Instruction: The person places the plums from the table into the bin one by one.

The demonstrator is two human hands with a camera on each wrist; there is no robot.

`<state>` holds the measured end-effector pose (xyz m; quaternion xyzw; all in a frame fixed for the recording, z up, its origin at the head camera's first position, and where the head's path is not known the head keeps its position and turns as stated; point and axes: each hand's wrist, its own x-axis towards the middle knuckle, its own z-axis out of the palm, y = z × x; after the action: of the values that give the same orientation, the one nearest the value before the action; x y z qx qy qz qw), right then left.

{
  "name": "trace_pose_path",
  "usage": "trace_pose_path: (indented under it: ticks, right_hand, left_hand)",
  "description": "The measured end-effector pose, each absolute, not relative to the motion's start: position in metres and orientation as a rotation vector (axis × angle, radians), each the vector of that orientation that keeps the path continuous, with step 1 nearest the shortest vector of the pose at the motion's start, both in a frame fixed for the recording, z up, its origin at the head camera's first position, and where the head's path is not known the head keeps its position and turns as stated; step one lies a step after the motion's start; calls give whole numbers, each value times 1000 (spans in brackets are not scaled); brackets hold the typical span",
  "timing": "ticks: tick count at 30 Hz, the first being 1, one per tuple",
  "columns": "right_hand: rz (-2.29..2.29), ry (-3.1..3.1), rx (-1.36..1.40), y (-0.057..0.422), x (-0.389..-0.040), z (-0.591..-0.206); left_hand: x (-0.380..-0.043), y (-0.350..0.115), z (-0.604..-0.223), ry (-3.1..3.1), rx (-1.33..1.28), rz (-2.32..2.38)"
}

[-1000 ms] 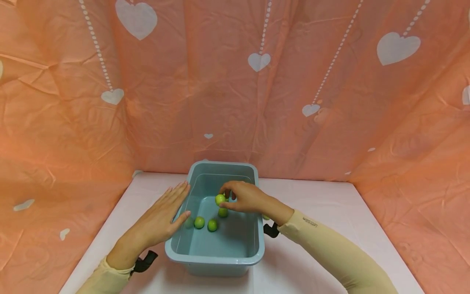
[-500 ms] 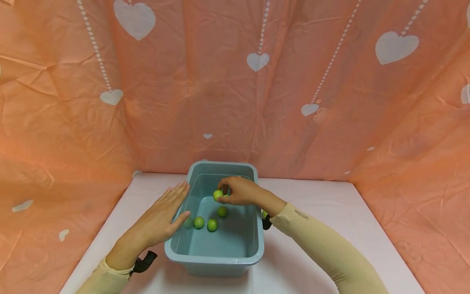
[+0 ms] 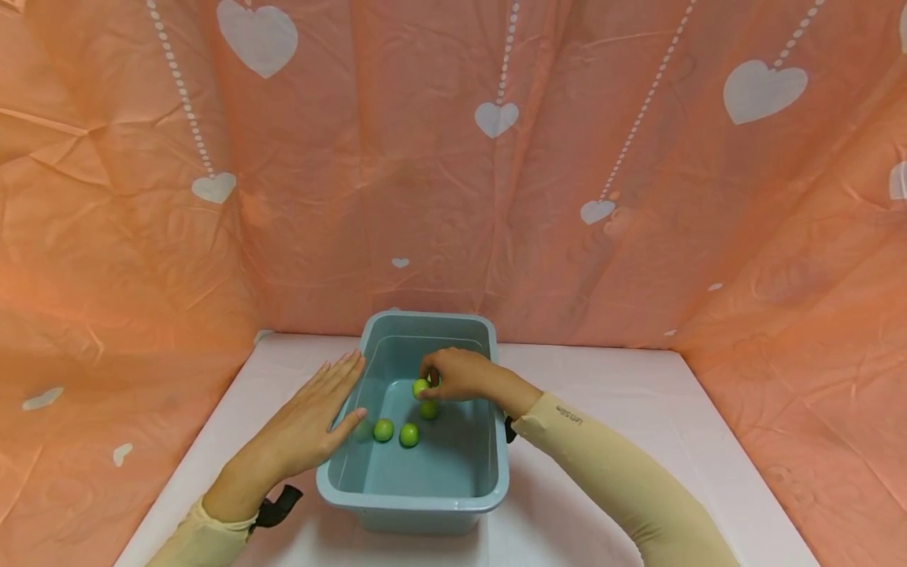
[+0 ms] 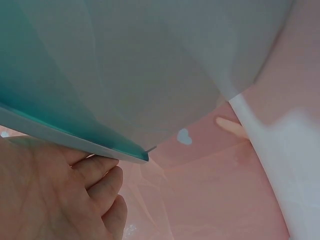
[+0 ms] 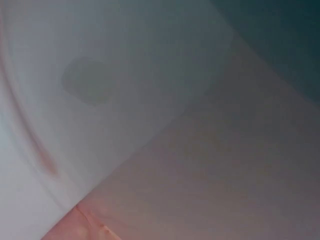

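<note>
A grey-blue plastic basin (image 3: 413, 502) stands on the table. My left hand (image 3: 301, 429) lies along its left rim with straight fingers; in the left wrist view the fingers of that hand (image 4: 60, 185) touch the rim (image 4: 75, 142). Inside the basin, my right hand (image 3: 464, 375) pinches a lime (image 3: 421, 388) between thumb and fingers. A bit of green shows behind its fingertips. Just below is another lime (image 3: 428, 409). Two more limes, one on the left (image 3: 383, 430) and one nearer the front (image 3: 409, 435), lie on the basin floor. The right wrist view is dark and shows no hand.
A white cloth (image 3: 588, 378) covers the table. Orange curtains (image 3: 439, 197) with pale hearts hang behind and at both sides. A dim round greenish spot (image 5: 87, 80) appears in the right wrist view. Black wrist straps (image 3: 278, 505) show below the wrists.
My right hand, pinching the lime, rises slightly toward the back of the basin, then lowers again. The right forearm shifts left. My left hand stays at the rim.
</note>
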<state>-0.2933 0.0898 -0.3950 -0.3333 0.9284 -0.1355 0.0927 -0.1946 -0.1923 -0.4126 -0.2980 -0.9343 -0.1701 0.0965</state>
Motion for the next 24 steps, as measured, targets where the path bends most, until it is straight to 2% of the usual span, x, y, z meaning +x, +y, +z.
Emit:
trace_pose_path:
  ticks: [12, 24]
  right_hand:
    - [-366, 2765, -991, 89, -294, -396]
    - [-681, 2844, -1116, 99, -286, -389]
  left_hand:
    - [-194, -192, -412, -2761, -886, -480]
    - [-194, -193, -412, -2768, -885, -488]
